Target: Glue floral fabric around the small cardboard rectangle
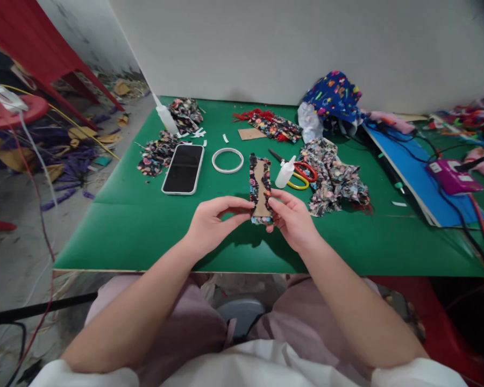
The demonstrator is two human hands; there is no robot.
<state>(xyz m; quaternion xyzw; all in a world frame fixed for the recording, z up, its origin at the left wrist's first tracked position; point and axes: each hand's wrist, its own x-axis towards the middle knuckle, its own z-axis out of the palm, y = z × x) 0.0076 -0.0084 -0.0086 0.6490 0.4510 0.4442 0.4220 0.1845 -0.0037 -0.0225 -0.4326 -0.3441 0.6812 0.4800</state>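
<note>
Between my hands, above the green table, is a narrow piece of cardboard wrapped in dark floral cloth (261, 188); bare brown card shows down its middle. My left hand (218, 219) pinches its left edge near the lower end. On the opposite edge, my right hand (292, 217) grips it with the thumb in front and fingers partly hidden behind. Just right of the strip lie a small white squeeze bottle (285, 173) and scissors (302, 174) with red and yellow handles. A roll of white tape (227, 160) lies flat to the left, beside a phone (183, 169).
Floral cloth scraps (334, 174) lie right of the scissors. Farther back are a floral bundle with red threads (276, 126), a card piece (253, 134) and blue patterned fabric (333, 97). A blue folder (411, 172) carries cables and a purple box (455, 176). Another bottle (167, 118) stands back left.
</note>
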